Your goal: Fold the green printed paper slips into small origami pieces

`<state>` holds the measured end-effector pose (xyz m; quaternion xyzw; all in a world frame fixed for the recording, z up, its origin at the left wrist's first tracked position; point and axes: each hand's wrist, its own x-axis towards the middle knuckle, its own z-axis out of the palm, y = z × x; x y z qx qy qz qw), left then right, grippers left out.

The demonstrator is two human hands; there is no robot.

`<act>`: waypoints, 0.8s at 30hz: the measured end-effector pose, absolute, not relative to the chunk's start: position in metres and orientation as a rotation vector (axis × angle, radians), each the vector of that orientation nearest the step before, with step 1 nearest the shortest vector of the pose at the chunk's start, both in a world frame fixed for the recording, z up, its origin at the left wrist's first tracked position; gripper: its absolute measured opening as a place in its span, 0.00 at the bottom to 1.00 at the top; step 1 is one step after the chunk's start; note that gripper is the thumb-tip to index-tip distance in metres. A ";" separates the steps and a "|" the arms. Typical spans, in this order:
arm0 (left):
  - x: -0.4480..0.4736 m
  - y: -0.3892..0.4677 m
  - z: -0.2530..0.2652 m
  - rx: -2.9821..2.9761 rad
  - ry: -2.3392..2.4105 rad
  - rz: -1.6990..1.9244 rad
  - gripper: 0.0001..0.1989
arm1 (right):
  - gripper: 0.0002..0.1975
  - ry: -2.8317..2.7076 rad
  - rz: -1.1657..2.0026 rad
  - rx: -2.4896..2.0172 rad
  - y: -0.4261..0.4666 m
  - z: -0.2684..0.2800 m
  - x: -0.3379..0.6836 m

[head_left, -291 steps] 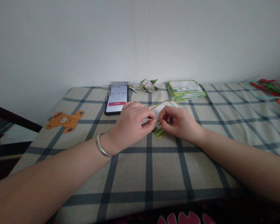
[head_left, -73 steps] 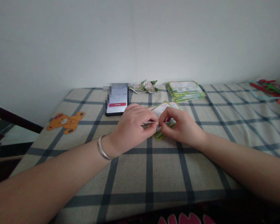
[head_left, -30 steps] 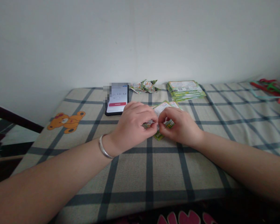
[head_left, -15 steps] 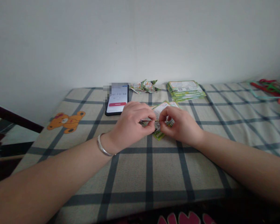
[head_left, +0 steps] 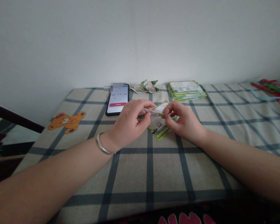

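A thin folded paper (head_left: 146,110) is being held above the middle of the table (head_left: 130,177), a little nearer its far edge than its near one. Its left part is being clamped between the thumb and fingers of the left hand (head_left: 132,121), and its green tip, it seems, is being pinched by the thumb and forefinger of the right hand (head_left: 183,121). Loose printed flyers (head_left: 159,127) are being partly covered by both hands. By the far edge, a flyer stack (head_left: 186,90), pointed folded-paper pieces (head_left: 146,86) and a phone (head_left: 117,99) are being left untouched.

The folds could be sprung open if the left pinch were being loosened, and the tip could be torn or creased askew if it were being pulled too hard from the right. The loose flyers could be shifted if they were being brushed by the knuckles.

Compared with half a second ago, the fingertips are being held farther apart and nearer the far edge, and more of the flyers is being exposed.
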<state>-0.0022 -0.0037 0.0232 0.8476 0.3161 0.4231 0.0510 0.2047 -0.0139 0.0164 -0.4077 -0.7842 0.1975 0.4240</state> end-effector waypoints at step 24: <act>0.000 0.007 0.013 1.817 0.874 1.028 0.08 | 0.09 -1.493 1.058 -0.835 -0.003 0.009 0.204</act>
